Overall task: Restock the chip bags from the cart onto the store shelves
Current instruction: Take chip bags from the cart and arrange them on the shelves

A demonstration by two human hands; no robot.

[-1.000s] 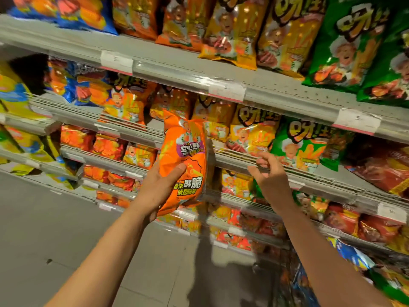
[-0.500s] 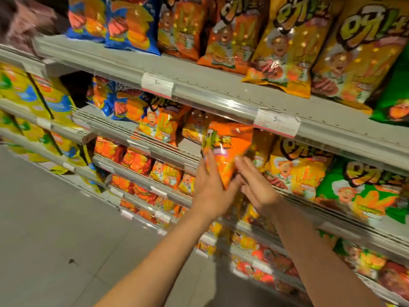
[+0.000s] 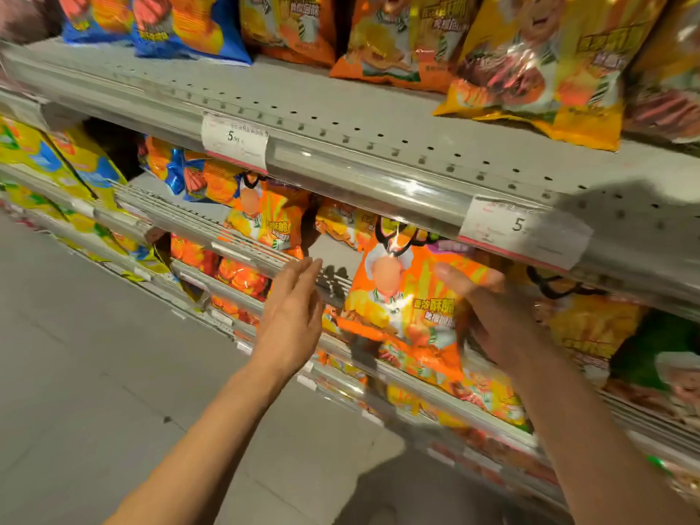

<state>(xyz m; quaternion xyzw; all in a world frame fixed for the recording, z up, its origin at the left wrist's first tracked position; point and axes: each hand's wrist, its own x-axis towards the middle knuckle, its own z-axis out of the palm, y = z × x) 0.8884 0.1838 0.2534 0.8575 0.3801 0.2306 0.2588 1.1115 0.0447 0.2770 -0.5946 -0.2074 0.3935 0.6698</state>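
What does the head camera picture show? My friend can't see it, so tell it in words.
A person's right hand holds an orange chip bag against a store shelf full of snack bags. The left hand is open beside it, touching nothing.

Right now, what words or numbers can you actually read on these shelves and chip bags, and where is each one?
"5.90": left price tag on the top shelf rail; the digits after the 5 are faint.
"5": right price tag on the same rail; the rest is blurred.
Orange chip bag that the right hand holds: Chinese characters, too blurred to quote.
Other bags' print: too blurred to read.
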